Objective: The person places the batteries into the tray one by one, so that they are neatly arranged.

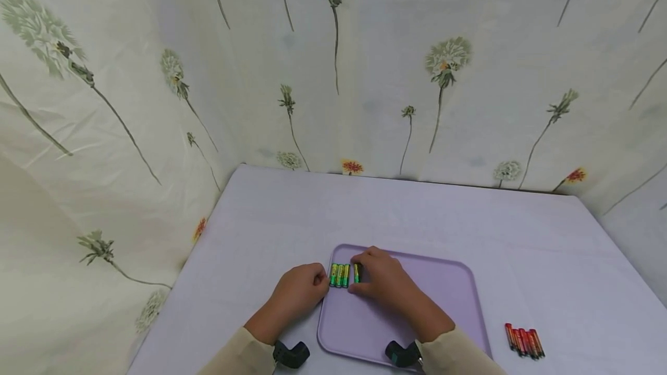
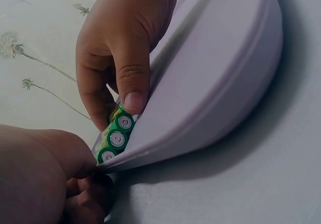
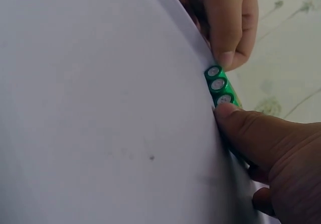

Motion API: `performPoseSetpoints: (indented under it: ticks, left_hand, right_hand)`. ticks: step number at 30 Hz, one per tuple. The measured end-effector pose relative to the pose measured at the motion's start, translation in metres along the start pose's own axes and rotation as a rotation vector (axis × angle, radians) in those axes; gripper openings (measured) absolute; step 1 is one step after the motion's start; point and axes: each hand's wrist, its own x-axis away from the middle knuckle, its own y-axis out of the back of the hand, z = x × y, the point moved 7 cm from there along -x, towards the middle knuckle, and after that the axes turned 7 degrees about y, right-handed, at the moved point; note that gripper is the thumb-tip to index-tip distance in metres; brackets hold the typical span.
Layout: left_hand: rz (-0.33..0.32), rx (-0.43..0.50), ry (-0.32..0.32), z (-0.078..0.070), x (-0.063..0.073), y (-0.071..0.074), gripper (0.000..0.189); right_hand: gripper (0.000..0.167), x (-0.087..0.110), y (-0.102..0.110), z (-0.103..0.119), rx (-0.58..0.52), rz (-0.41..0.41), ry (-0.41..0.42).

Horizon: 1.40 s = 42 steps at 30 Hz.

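Observation:
Three green batteries (image 1: 340, 275) lie side by side on the lilac tray (image 1: 438, 305), against its left rim. Just right of them, my right hand (image 1: 383, 279) pinches another green and dark battery (image 1: 357, 272) between thumb and fingers, slightly apart from the row in the head view. My left hand (image 1: 302, 285) is at the tray's left rim, its fingers curled and gripping the edge beside the row. In the left wrist view, the round ends of the green batteries (image 2: 118, 138) show below the right thumb. The right wrist view has both thumbs close to the row (image 3: 217, 84).
Several red batteries (image 1: 524, 341) lie in a row on the white-covered table (image 1: 406, 207), right of the tray. A cloth with a dandelion print (image 1: 375, 74) hangs behind and at the sides. Black wrist devices (image 1: 292, 355) sit near both cuffs.

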Motion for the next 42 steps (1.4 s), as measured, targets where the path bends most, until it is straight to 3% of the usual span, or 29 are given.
performPoseSetpoints:
  ticks: [22, 42]
  left_hand:
    - [-0.013, -0.013, -0.012, 0.002, 0.002, -0.001, 0.015]
    - [-0.015, -0.020, -0.012, 0.003, -0.003, -0.003, 0.016]
  right_hand:
    - [0.057, 0.004, -0.005, 0.013, 0.015, -0.002, 0.020]
    - [0.066, 0.000, -0.007, 0.005, 0.032, 0.024, -0.023]
